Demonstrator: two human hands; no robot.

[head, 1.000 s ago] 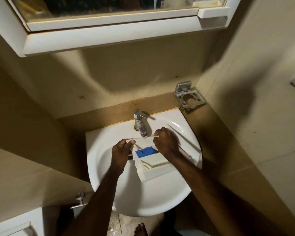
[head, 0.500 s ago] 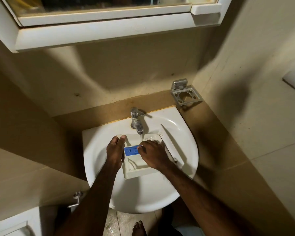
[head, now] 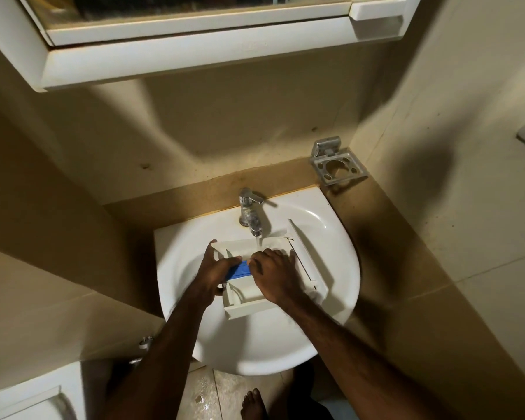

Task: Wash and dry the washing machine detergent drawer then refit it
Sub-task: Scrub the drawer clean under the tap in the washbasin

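Detergent drawer [head: 249,301] lies in the basin [head: 340,262], directly at 6 o'clock from the tap [head: 250,212], water falling into its rear compartment. Left hand [head: 215,268] grips the drawer's 9 o'clock edge, fingers curled over the blue insert [head: 240,271]. Right hand [head: 275,275] rests on the drawer's middle, fingers bent at the insert; whether it pinches cannot be told.

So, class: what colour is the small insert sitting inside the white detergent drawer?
Blue. The insert shows between both hands in the head view.

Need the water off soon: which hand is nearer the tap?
Right. The right hand lies on the drawer just below the tap spout; the left hand grips the drawer's left side, further off.
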